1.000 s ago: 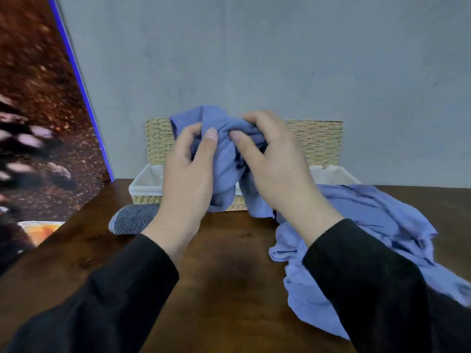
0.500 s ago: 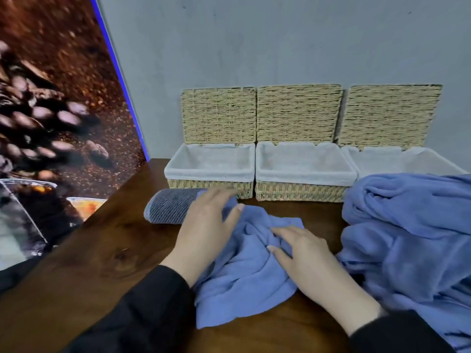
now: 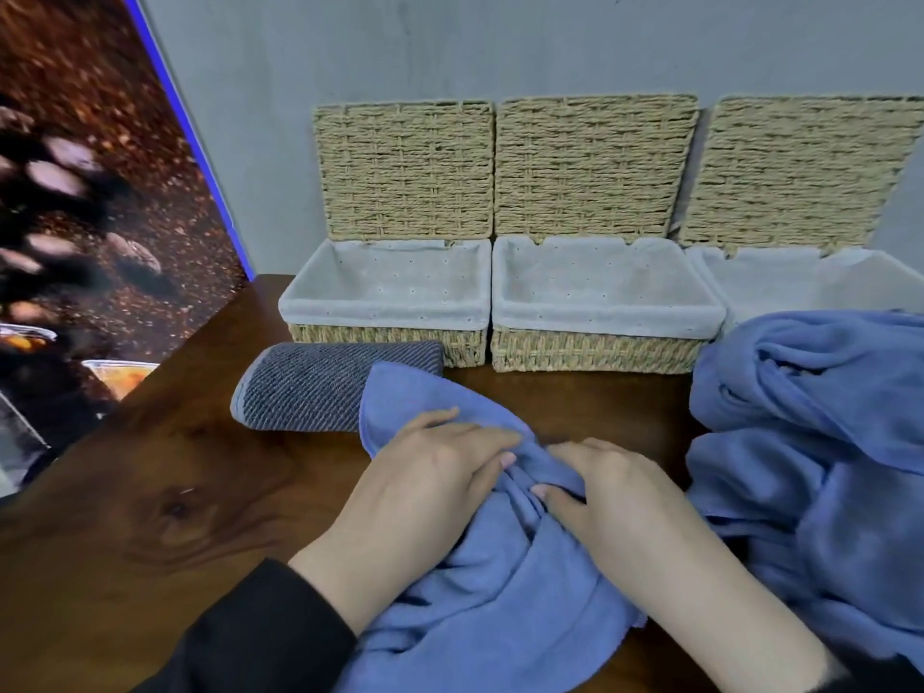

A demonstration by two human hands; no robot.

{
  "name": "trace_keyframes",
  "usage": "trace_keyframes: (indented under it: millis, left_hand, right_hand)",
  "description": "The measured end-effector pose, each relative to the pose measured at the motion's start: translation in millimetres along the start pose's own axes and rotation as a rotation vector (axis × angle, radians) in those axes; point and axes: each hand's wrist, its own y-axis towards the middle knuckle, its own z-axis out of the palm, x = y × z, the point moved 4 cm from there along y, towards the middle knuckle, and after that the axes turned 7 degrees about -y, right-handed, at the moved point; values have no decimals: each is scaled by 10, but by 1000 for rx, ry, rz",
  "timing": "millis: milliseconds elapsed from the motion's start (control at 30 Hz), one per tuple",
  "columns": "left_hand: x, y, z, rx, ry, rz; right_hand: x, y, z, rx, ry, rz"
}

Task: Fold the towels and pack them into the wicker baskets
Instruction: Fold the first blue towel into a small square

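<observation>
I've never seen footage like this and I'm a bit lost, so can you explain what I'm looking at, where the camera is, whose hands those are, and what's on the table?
There is no machine here. The camera sits on a person's head and looks forward and down, so you see that person's own two bare hands in black sleeves.

The left hand and the right hand both rest on a crumpled blue towel lying on the wooden table. Their fingers bunch the cloth where they meet; whether they pinch it or only press it is hard to tell.

Left of that towel lies a rolled grey towel. On the right is a heap of more blue towels.

Against the wall stand three wicker baskets with white liners and raised lids: the left basket, the middle basket and the right basket, partly hidden behind the heap. What shows of their insides holds no towels.
</observation>
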Motion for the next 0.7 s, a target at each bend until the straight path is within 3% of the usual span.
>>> trace_keyframes:
  millis: [200, 267, 367, 433, 567, 700]
  left_hand:
    - [74, 22, -128, -21, -13, -114]
    - [112, 23, -157, 37, 5, -142]
    - [101, -20, -123, 237, -21, -129]
    - [79, -53, -102, 304, -67, -96]
    - [-10, -32, -147, 261, -58, 10]
    - [-151, 40, -333, 40, -117, 74]
  right_hand:
    - [83, -158, -260, -324, 67, -110]
    - [133, -218, -306, -285, 151, -223]
    - [182, -282, -275, -100, 188, -321]
    - [186, -310, -299, -89, 258, -337]
    - [186, -335, -349, -43, 403, -340]
    - [119, -294, -311, -70, 500, -188]
